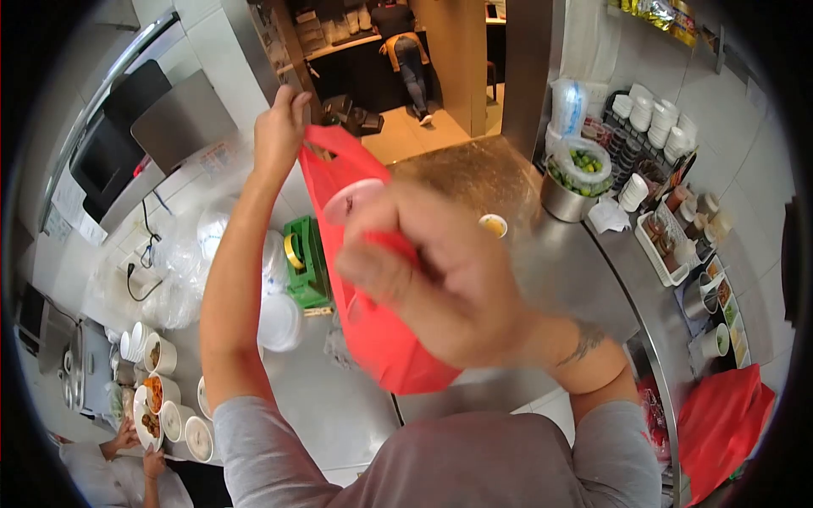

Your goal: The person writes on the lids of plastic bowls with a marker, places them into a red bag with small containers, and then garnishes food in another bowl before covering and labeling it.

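I hold a red plastic bag (373,339) up in front of me over the steel counter (584,279). My left hand (279,127) is raised high and pinches the bag's far handle. Closer to the camera, my right hand (423,271) is blurred and grips the bag's near edge. A round white lid or container (351,199) shows at the bag's mouth. The bag hangs open between the two hands.
A green tape dispenser (306,258) and stacked white lids (279,322) sit left of the bag. Filled food cups (161,398) line the lower left, where another person's hands (140,449) work. A steel bowl of greens (576,173), a sauce cup (494,225), condiment trays and more red bags (720,423) lie right.
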